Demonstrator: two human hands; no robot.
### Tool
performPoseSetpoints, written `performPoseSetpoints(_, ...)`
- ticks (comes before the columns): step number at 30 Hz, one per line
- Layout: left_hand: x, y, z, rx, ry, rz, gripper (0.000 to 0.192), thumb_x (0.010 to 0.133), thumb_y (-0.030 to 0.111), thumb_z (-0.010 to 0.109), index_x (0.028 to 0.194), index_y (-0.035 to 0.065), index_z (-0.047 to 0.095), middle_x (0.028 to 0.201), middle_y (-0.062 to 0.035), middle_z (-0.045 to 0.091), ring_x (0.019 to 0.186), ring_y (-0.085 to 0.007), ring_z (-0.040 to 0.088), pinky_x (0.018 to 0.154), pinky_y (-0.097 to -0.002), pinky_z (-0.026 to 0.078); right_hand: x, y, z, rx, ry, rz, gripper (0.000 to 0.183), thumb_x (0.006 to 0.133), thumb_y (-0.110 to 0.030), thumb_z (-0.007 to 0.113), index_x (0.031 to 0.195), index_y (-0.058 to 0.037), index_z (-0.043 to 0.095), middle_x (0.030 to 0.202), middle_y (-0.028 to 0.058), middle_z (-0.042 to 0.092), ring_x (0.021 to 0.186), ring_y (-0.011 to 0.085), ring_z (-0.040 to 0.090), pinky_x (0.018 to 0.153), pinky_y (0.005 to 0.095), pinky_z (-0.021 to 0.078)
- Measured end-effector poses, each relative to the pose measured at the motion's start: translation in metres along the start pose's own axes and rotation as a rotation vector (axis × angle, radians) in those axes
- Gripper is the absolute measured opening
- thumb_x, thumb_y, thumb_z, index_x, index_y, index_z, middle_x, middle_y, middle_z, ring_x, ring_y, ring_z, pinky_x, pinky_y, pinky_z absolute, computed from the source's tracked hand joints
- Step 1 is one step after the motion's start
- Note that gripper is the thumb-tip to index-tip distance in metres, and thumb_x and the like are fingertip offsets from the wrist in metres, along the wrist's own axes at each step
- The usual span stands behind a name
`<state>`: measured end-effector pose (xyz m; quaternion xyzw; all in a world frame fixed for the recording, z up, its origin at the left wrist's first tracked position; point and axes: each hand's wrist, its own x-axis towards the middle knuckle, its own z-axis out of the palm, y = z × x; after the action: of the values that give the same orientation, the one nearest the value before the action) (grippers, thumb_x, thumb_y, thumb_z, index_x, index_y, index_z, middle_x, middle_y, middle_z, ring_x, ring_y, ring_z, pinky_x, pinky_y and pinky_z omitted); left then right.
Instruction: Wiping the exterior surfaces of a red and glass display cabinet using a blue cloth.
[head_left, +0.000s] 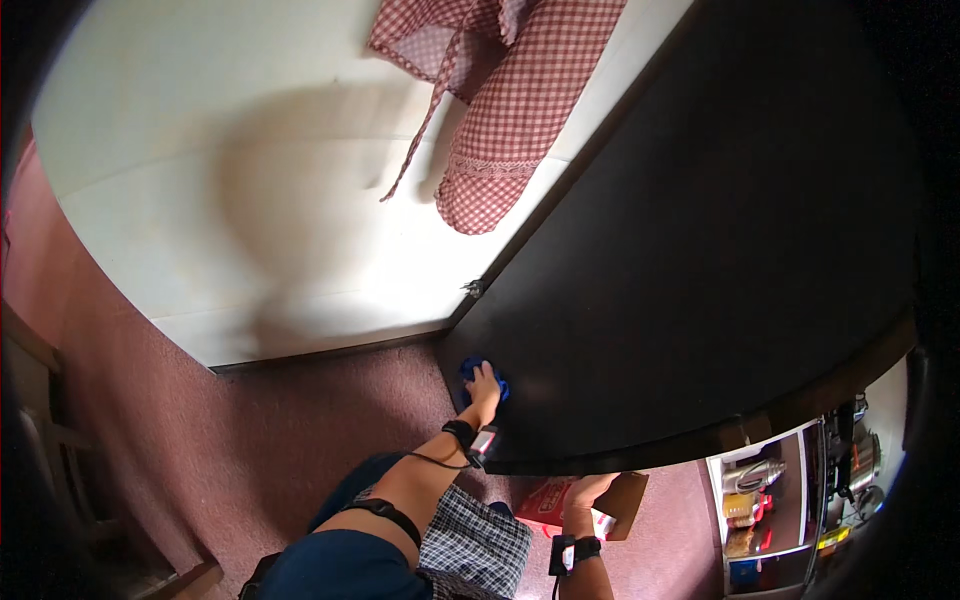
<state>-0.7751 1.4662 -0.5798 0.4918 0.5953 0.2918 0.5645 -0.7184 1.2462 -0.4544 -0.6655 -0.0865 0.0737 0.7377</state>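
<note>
My left hand (486, 391) is spread over a bunched blue cloth (471, 367), pressing it against a black door-like panel (675, 225). The cloth lies low on the panel, by its narrow corner near the carpet. My right hand (589, 491) is at the panel's near edge; the panel hides its fingertips, so whether they grip the edge cannot be told. Both wrists wear black straps with small devices, and a cable runs from the left one.
A red-checked fabric item (495, 142) with a tie hangs against the white wall (300, 225). A small metal fitting (474, 288) sits where wall and panel meet. Below the right hand, a red box (544, 504) stands on the pinkish carpet (360, 405). Shelves (780, 487) hold kitchenware at right.
</note>
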Motion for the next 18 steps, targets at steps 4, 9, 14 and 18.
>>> performPoseSetpoints(4, -0.084, 0.092, 0.011, -0.327, 0.020, 0.344, 0.041, 0.094, 0.023, 0.027, 0.116, -0.0085, 0.040, 0.131, -0.0301, 0.028, 0.122, -0.0476, 0.022, 0.105, -0.0458, 0.014, 0.018, 0.001, -0.029, -0.078, 0.090, -0.225, 0.054, 0.092, -0.046, 0.030, 0.124, -0.0032, 0.037, 0.124, 0.0091, 0.041, 0.104, 0.0219, 0.044, 0.094, 0.0335, 0.0351)
performPoseSetpoints(9, -0.147, 0.215, -0.057, -0.382, 0.036, 1.078, 0.035, 0.083, 0.017, 0.055, 0.113, 0.0003, 0.050, 0.139, -0.0230, 0.021, 0.129, -0.0394, 0.021, 0.103, -0.0456, 0.021, -0.016, -0.031, 0.014, 0.176, 0.068, -0.070, 0.054, 0.092, -0.043, 0.029, 0.128, -0.0027, 0.033, 0.129, 0.0111, 0.037, 0.110, 0.0251, 0.040, 0.098, 0.0351, 0.0301)
performPoseSetpoints(14, -0.121, 0.222, -0.057, -0.398, 0.073, 1.286, 0.033, 0.076, 0.016, 0.062, 0.102, -0.0023, 0.052, 0.134, -0.0271, 0.028, 0.125, -0.0414, 0.028, 0.100, -0.0480, 0.026, -0.009, -0.019, 0.014, 0.263, 0.102, -0.082, 0.056, 0.092, -0.043, 0.029, 0.133, -0.0047, 0.029, 0.137, 0.0094, 0.030, 0.119, 0.0252, 0.033, 0.103, 0.0342, 0.0232)
performPoseSetpoints(18, -0.054, 0.166, -0.048, -0.367, 0.230, 1.040, 0.029, 0.078, 0.013, 0.056, 0.099, -0.0072, 0.053, 0.130, -0.0274, 0.034, 0.116, -0.0416, 0.039, 0.097, -0.0418, 0.033, -0.018, -0.021, 0.023, 0.189, 0.097, -0.096, 0.059, 0.091, -0.046, 0.025, 0.135, -0.0074, 0.025, 0.142, 0.0102, 0.019, 0.127, 0.0262, 0.024, 0.106, 0.0378, 0.0196)
